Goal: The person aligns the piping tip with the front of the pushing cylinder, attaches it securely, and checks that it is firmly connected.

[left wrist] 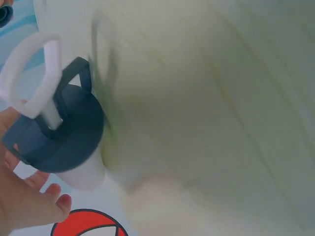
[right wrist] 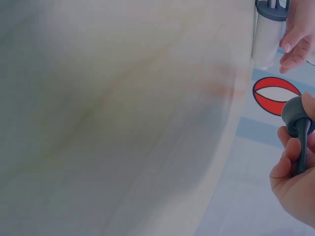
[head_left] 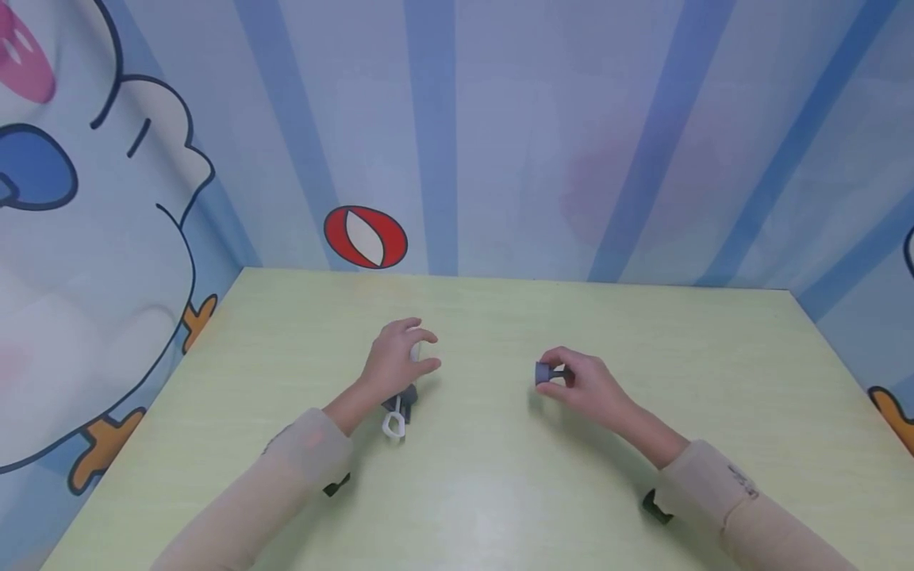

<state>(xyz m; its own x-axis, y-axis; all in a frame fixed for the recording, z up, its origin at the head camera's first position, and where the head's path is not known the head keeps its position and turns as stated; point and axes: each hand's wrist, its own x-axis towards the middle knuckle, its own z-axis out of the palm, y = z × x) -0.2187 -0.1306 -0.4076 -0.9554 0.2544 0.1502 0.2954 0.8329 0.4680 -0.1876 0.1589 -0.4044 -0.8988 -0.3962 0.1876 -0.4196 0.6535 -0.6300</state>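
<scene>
In the head view my left hand (head_left: 400, 361) is over a white cylindrical container, its fingers spread. The left wrist view shows the container (left wrist: 86, 177) with a dark blue-grey lid (left wrist: 81, 130) bearing angular side loops, and a white ring-ended handle (left wrist: 51, 93) rising from it. Those fingers are beside the container; whether any touches it is unclear. My right hand (head_left: 589, 388) grips a dark grey piece with a round head (head_left: 543, 373) and thin stem, clearer in the right wrist view, where the stem (right wrist: 301, 152) lies along the fingers.
A pale yellow-green table (head_left: 471, 500) spreads under both hands. Behind it rises a blue striped wall (head_left: 514, 143) with a printed red and white ball (head_left: 378, 238). Cartoon figures cover the side walls. Small black devices (head_left: 655, 506) sit under both sleeves.
</scene>
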